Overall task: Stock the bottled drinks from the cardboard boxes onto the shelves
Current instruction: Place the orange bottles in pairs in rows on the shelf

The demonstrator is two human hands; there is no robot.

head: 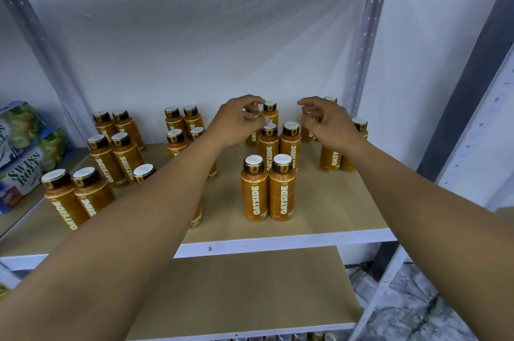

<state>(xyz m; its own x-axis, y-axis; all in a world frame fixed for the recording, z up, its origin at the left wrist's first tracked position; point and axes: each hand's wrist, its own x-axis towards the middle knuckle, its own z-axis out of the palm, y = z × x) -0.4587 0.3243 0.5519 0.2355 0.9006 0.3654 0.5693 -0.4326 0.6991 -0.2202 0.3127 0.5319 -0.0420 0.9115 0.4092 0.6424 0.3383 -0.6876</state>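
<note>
**Metal shelving unit, seen from above and in front.** A grey perforated frame (364, 43) stands against a white back panel (194, 49) and carries two tan boards with white front edges: the upper shelf (328, 201) across the middle of the frame and the lower shelf (250, 290) beneath it at bottom centre. A grey marbled floor (411, 307) shows at lower right.

Two bare forearms rise from the lower corners and meet at centre frame, above the back of the upper shelf.

The bottles (256, 196) stand upright on the upper shelf in paired columns running from front to back. Each is orange with a dark brown cap and a white cap top. "OATSIDE" is printed vertically in white on each, with a smaller word that appears to read "Latte" near the shoulder.

At the left edge lie stacked green-and-blue packs (22, 174) marked "SWISS ROLL".

The left hand (236, 124) hovers over a rear bottle (252, 140) of the central column. Its fingers are curled, with thumb and forefinger drawn toward each other beside a neighbouring cap. The right hand (331, 124) is posed likewise over a back-row bottle (308, 135) just to the right, and its fingertips are blurred. For either hand, it cannot be told whether the fingers pinch a cap or merely sit close to it.
</note>
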